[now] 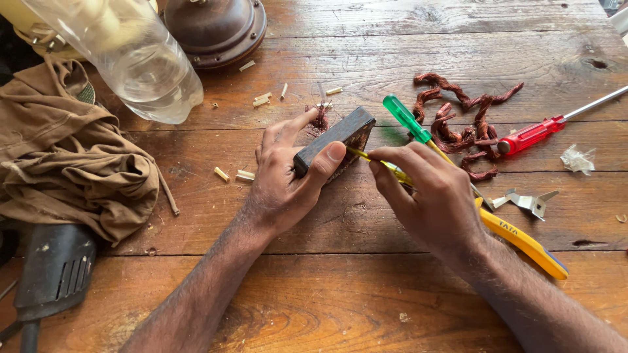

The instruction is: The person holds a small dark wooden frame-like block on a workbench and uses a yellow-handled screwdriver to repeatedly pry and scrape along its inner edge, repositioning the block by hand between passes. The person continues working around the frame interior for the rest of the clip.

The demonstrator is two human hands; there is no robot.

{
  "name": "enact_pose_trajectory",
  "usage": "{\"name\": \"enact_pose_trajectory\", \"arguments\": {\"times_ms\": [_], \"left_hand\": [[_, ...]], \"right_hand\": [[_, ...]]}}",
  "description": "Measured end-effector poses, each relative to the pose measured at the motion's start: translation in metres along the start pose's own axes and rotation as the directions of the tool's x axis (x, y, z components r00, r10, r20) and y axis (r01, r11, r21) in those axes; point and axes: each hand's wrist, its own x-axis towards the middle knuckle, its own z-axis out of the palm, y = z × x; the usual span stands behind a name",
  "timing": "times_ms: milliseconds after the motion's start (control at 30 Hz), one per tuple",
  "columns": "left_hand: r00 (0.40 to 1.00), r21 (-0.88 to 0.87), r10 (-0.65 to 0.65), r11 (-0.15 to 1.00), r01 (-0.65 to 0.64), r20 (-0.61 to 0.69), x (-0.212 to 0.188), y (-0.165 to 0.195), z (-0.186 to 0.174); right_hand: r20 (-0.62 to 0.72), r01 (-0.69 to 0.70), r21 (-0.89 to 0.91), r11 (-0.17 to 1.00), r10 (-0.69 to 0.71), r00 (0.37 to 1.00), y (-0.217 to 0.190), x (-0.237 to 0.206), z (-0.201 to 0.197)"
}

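Observation:
My left hand [284, 180] grips a dark rectangular metal block [340, 134] that stands tilted on the wooden table [366, 287]; frayed copper wire sticks out at its far end. My right hand [428, 196] pinches a thin yellow tool [364, 155] whose tip touches the block's side. Under that hand lies a pair of pliers with yellow handles [523, 240]. A green-handled screwdriver [409, 119] lies just beyond my right fingers.
A tangle of copper wire [468, 127] and a red-handled screwdriver [533, 134] lie at the right. A clear plastic bottle [140, 59], a brown round metal cover [216, 29], a brown cloth [72, 163] and a black power tool [55, 271] sit at the left. Small metal clips [530, 201] lie nearby.

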Motion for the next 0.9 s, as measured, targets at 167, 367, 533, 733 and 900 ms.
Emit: {"name": "enact_pose_trajectory", "arguments": {"times_ms": [167,367,533,733,900], "left_hand": [[0.999,0.043,0.026,0.999,-0.027,0.035,0.0011,0.0009,-0.0015],[0.999,0.026,-0.001,1.000,-0.001,0.054,0.0003,0.0023,-0.0007],[0.998,0.024,0.006,1.000,-0.007,0.064,0.0015,-0.0028,0.0008],[0.999,-0.013,0.027,1.000,-0.026,0.037,0.0008,-0.0056,0.0015],[0.999,-0.010,0.014,1.000,-0.014,0.050,0.0018,-0.0035,0.0001]], "right_hand": [[-0.053,-0.029,-0.014,0.999,0.028,0.998,-0.0014,-0.0005,-0.0042],[-0.028,-0.050,-0.055,0.997,0.048,0.998,-0.0001,-0.0017,-0.0070],[0.004,-0.066,-0.073,0.995,0.067,0.998,0.0014,-0.0025,-0.0047],[0.012,-0.072,-0.038,0.997,0.073,0.997,0.0057,-0.0027,-0.0016],[0.035,-0.088,-0.016,0.996,0.089,0.995,0.0080,-0.0013,-0.0030]]}}
